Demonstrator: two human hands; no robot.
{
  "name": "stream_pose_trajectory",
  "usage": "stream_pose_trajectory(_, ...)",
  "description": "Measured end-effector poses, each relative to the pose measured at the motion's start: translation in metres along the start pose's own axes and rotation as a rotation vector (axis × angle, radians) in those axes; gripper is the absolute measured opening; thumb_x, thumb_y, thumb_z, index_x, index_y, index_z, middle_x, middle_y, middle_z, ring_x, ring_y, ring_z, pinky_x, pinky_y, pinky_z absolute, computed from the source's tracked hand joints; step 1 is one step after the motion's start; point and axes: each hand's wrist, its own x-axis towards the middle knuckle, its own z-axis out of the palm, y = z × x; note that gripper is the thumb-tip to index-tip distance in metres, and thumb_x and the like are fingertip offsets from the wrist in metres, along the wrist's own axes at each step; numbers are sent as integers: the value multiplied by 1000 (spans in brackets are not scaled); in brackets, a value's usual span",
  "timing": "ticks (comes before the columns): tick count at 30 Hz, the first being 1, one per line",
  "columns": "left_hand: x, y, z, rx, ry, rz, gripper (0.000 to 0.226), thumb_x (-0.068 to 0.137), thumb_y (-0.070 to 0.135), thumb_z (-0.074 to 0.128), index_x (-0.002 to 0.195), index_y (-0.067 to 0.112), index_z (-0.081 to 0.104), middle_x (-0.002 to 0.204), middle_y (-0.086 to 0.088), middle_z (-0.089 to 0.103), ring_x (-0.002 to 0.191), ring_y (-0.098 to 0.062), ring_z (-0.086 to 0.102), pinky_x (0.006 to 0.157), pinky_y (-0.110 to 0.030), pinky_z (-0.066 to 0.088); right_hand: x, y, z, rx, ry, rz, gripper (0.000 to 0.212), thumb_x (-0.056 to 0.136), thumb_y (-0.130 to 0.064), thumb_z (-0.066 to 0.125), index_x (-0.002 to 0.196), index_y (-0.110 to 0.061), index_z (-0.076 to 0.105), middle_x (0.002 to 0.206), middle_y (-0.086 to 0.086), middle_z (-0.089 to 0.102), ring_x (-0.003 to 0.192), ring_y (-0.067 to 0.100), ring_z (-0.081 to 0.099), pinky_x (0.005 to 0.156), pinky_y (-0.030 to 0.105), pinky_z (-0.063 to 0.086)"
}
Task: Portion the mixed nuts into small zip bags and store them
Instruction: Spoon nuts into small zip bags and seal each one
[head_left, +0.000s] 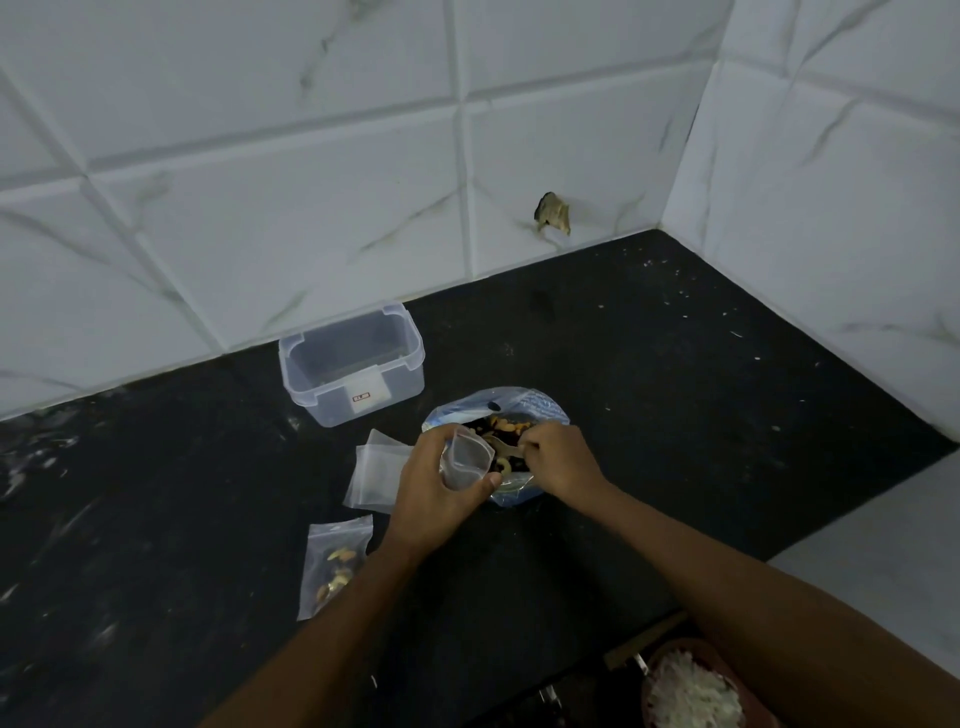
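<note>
My left hand (434, 499) grips a small clear zip bag (464, 460), its mouth held open and facing the nuts. My right hand (558, 457) pinches a small pale spoon (498, 446) that dips into the mixed nuts (506, 427). The nuts lie in a large blue-tinted plastic bag (530, 402) on the black counter. A filled small zip bag (335, 566) with nuts lies flat to the lower left. Several empty small zip bags (376, 470) are stacked just left of my left hand.
An open clear plastic container (353, 364) stands against the white tiled wall (311, 182), back left. A brown bowl of white shreds (691, 691) sits at the bottom right. The black counter (675, 389) ends at a corner on the right.
</note>
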Motion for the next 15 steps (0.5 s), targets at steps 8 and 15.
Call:
stream_pose_trajectory(8,1,-2,-2,14,1,17,58,76,35,80,125,26,50,118,18,53,109,8,51,89,-23,51,11,-13,-6,232,-180,212,20,92,-5,53,95,-5,73,86,8,69,73,14,61,57,17,42)
stream_pose_trajectory(15,-1,0,-11,-48,21,-34,52,75,40,80,115,48,48,122,15,53,113,-2,55,93,-31,53,5,-6,-20,558,-229,472,15,94,-9,55,102,-8,68,81,9,65,55,10,48,46,20,37)
